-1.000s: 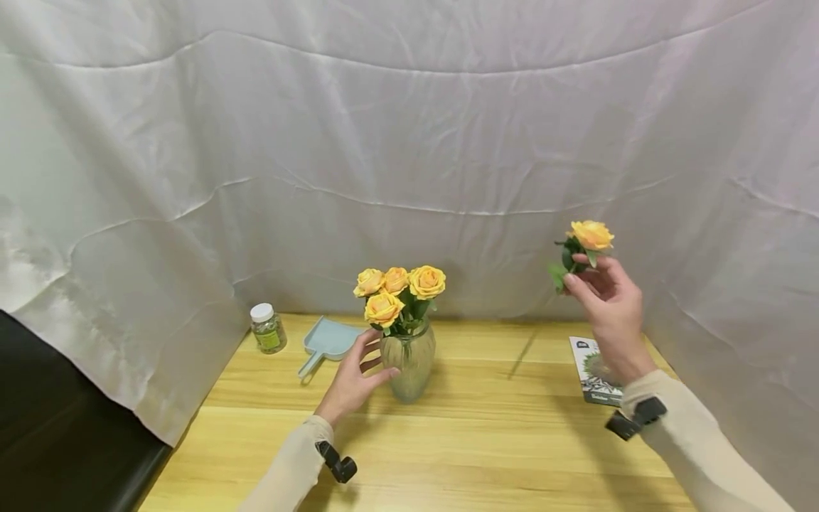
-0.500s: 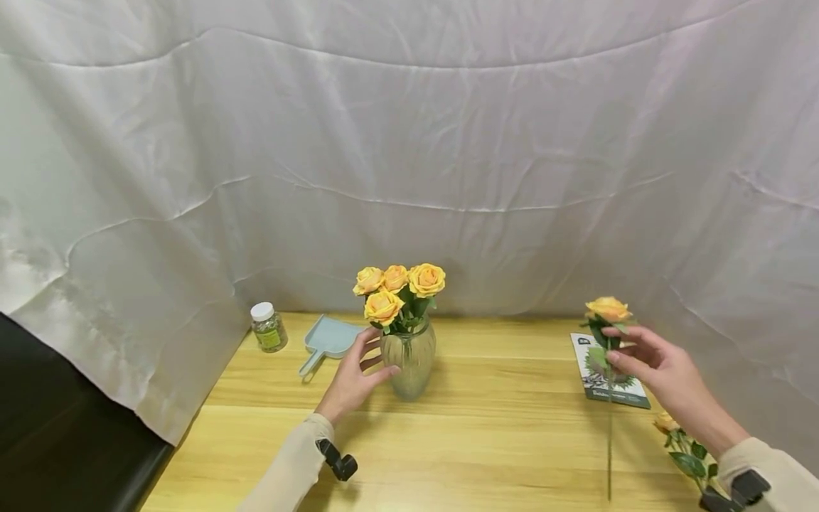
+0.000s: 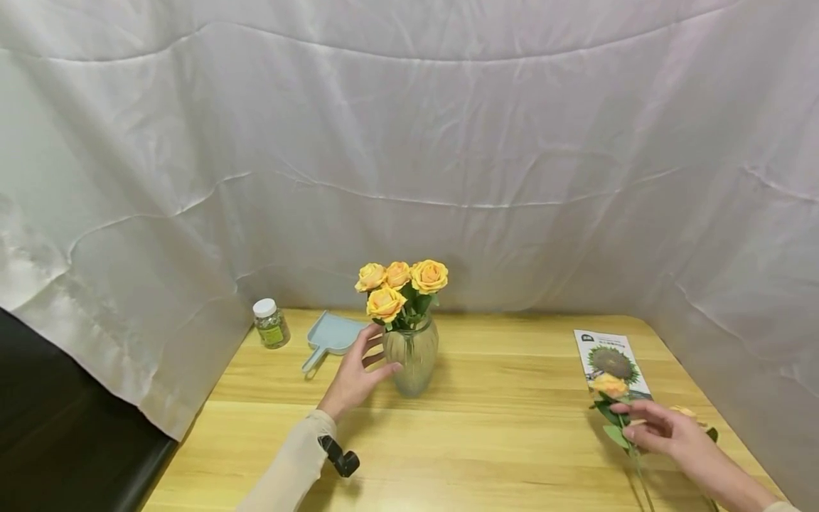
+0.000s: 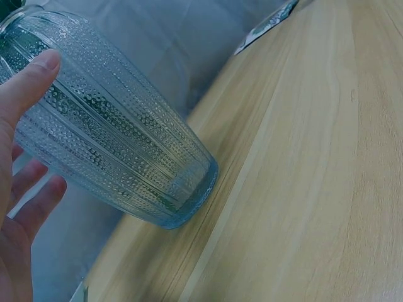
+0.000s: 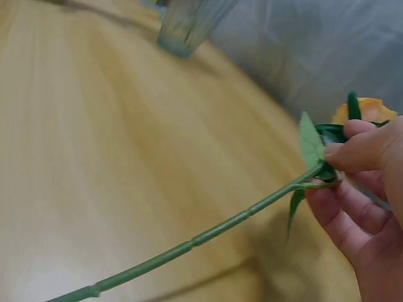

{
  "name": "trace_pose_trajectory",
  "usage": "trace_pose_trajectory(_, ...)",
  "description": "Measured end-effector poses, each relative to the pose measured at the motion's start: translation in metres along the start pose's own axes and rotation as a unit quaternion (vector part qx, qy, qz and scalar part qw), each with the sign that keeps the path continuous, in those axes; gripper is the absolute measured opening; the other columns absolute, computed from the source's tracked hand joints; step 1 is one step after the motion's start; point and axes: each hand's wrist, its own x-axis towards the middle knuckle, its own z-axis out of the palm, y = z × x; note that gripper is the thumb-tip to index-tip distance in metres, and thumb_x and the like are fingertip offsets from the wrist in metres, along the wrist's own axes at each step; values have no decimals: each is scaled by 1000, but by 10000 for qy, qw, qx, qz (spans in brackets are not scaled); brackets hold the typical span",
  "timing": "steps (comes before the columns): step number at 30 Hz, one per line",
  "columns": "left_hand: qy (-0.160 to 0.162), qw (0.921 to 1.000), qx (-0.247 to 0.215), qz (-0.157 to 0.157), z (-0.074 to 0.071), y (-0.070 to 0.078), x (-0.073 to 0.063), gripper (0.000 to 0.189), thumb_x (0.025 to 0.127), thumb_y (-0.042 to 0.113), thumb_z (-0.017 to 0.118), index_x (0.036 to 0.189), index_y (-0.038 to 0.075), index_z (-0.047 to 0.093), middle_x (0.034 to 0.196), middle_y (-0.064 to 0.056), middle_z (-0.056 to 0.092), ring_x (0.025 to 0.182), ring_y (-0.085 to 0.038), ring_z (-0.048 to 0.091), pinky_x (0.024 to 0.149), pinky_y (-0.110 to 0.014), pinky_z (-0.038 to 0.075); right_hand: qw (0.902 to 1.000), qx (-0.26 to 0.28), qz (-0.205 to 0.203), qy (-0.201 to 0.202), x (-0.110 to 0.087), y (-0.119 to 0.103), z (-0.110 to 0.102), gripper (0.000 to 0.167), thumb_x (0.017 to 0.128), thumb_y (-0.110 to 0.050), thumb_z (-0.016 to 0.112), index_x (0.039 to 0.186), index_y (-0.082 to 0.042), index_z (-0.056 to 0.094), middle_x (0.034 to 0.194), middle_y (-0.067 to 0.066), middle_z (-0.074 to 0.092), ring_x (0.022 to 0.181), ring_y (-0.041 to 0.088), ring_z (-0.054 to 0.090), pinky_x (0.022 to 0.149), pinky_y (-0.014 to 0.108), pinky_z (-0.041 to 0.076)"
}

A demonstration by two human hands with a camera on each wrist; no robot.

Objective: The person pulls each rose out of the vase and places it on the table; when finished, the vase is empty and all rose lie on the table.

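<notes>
Head view: yellow rose [image 3: 609, 385] pinched, ribbed glass vase [image 3: 412, 366] cupped

Right hand [image 3: 681, 437] pinches the green stem [image 5: 217, 228] just beneath the bloom, presumably to control its length. Left hand [image 3: 352, 378] curls round the vase's side, thumb in front, probably to steady it. Rose lies beyond the right fingers, well apart from the left hand.
</notes>
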Motion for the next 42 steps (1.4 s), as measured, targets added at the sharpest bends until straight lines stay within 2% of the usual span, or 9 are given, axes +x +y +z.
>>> trace_pose_trajectory(5, 19, 10000, 10, -9, 0, 0, 1, 87, 94, 21, 89, 165, 15, 39, 169, -14, 44, 153, -41, 49, 125, -58, 49, 9968, 275, 329, -668, -8, 23, -5, 36, 116, -15, 54, 148, -1, 61, 125, -47, 59, 108, -8, 68, 82, 27, 66)
trace_pose_trajectory(10, 7, 10000, -25, -3, 1, 1, 0, 86, 94, 20, 89, 164, 15, 40, 168, -14, 45, 153, -40, 50, 125, -58, 49, 9909, 595, 641, -1025, -11, 39, -7, 40, 117, -17, 50, 151, 4, 54, 126, -46, 60, 110, -17, 60, 86, 24, 64)
trace_pose_trajectory(12, 3, 10000, -32, -2, 1, 0, 0, 86, 94, 20, 89, 164, 15, 40, 169, -14, 45, 153, -40, 50, 125, -58, 49, 9901, 501, 829, -1015, -11, 43, -6, 46, 117, -20, 52, 153, 9, 50, 130, -35, 64, 107, -18, 59, 87, 25, 64)
trace_pose_trajectory(18, -9, 9999, -115, 5, 2, -1, 1, 85, 93, 18, 89, 163, 17, 42, 168, -13, 46, 153, -40, 50, 123, -57, 51, 9919, -33, 1003, -774, -10, 48, -2, 56, 114, -24, 59, 153, 15, 47, 141, 27, 65, 100, -13, 64, 86, 36, 68)
trace_pose_trajectory(24, -1, 9998, -167, -69, 1, 1, 1, 86, 93, 21, 90, 164, 17, 41, 168, -13, 45, 153, -41, 49, 124, -59, 50, 9920, -118, 1049, -694, -8, 48, -5, 56, 115, -25, 59, 153, 14, 47, 149, 40, 53, 102, -9, 66, 88, 39, 69)
trace_pose_trajectory(26, -10, 9999, -153, -59, 1, 1, 0, 85, 93, 21, 90, 164, 18, 41, 168, -13, 46, 153, -40, 49, 124, -59, 50, 9918, -93, 1057, -711, -8, 48, -6, 54, 115, -25, 58, 152, 13, 48, 147, 31, 60, 103, -8, 67, 88, 38, 69)
trace_pose_trajectory(31, -9, 9999, -139, -57, 1, 0, 0, 85, 94, 21, 89, 163, 19, 42, 168, -12, 46, 154, -38, 49, 124, -58, 50, 9936, -62, 1006, -506, -11, 46, -9, 51, 115, -24, 58, 148, 14, 52, 133, -8, 69, 102, -10, 68, 85, 29, 67)
trace_pose_trajectory(38, 22, 9999, -149, -20, 0, -2, -1, 84, 94, 21, 89, 164, 18, 42, 168, -11, 46, 153, -38, 49, 124, -58, 50, 9873, -859, 1137, 703, -12, 31, -5, 52, 110, -34, 67, 144, 4, 61, 123, -11, 70, 98, -9, 65, 82, 22, 62)
trace_pose_trajectory(42, -8, 9999, -165, -39, 0, 1, 0, 84, 94, 20, 89, 164, 18, 42, 167, -11, 46, 154, -38, 48, 124, -58, 50, 9788, -1433, 656, 1310, -12, 20, -8, 47, 109, -34, 70, 141, 0, 64, 117, -13, 74, 95, -10, 64, 76, 18, 58)
